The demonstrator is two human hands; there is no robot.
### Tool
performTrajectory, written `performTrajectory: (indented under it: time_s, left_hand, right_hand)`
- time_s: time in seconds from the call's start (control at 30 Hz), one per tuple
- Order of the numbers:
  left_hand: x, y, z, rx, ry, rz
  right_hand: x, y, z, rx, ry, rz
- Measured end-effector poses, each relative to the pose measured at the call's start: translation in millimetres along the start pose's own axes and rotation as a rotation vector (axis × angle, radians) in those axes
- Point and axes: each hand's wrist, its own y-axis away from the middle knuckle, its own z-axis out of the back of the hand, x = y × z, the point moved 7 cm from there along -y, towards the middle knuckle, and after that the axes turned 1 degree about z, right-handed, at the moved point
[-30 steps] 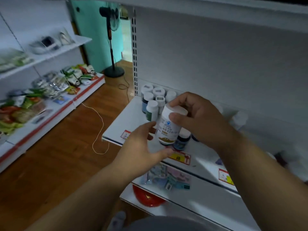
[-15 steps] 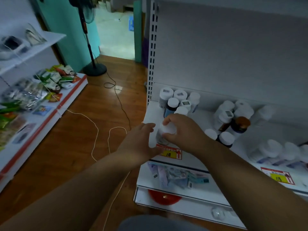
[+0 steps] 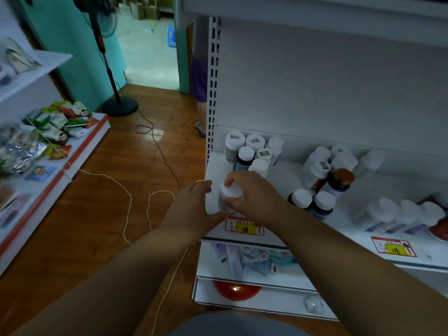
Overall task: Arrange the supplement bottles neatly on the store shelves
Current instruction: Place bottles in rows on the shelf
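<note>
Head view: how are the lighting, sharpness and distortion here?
Head view: dim and bluish; glare patches on the wooden floor; wide-angle bending leans the shelf post; labels on the bottle between both hands are unreadable; the snack packets at left are soft.

Looking down and forward from head height, close over the left end of the white shelf [image 3: 286,180], taking in both forearms below and the wooden floor [image 3: 101,214] stretching leftward.
</note>
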Motion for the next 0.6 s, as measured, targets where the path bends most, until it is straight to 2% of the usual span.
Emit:
performTrajectory:
  time_s: [0.1, 0.23, 0.4, 0.5, 0.6]
  left_hand:
    - [-13.9, 2.5, 14.8, -0.078, -0.013, -0.052]
    - [-56.9, 7.1, 31.5, -0.174, -0.043, -0.203]
    - [-116.5, 4.8, 16.9, -0.124, -0.058, -0.348]
    - [-146.6, -1.8, -3.3, -0.112, -0.071, -0.410]
    - [-183.8, -9.5, -26.9, -0.101, -0.042, -0.434]
  right_hand:
    - [1.7, 4.1, 5.0, -0.024, -0.001, 0.025]
    - [-4.6, 19.9, 39.4, -0.170, 0.032, 0.077]
    - [-34.6, 58.3, 100.7, -0.345, 0.002, 0.020]
    - [-66.3, 84.3, 137.3, -0.444, -0.059, -0.079]
    - [-110.2, 99.2, 175.8, -0.462, -0.053, -0.182]
